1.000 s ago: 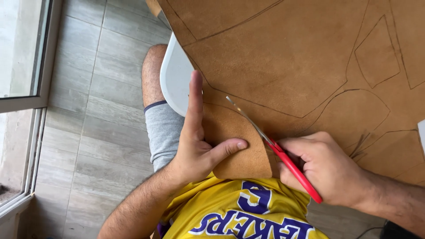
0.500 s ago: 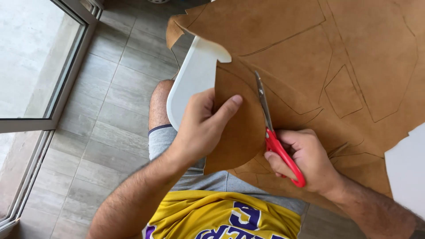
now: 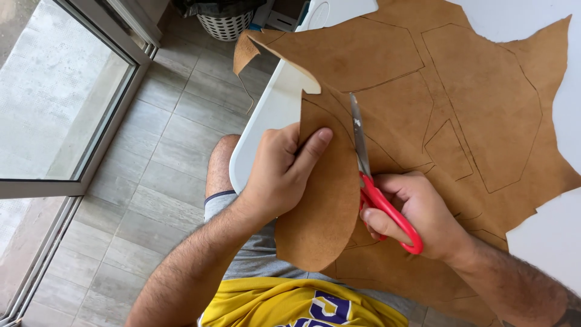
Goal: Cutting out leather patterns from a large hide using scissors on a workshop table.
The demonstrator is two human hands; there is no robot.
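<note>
A large tan leather hide (image 3: 460, 91) with drawn pattern lines lies over a white table (image 3: 269, 115). My left hand (image 3: 281, 172) grips the rounded flap (image 3: 318, 212) of the hide that is partly cut free, thumb on top of it. My right hand (image 3: 417, 215) holds red-handled scissors (image 3: 378, 194), whose metal blades point away from me along a curved line in the leather, just right of the flap.
Grey floor tiles (image 3: 163, 169) spread to the left, beside a sliding glass door (image 3: 54, 103). A white perforated basket (image 3: 224, 24) stands on the floor at the far end. My knee (image 3: 221, 163) shows under the table's edge.
The camera has tipped up, showing more of the hide. The scissors have advanced further along the curve, and my left hand has shifted from lying flat to gripping the flap.
</note>
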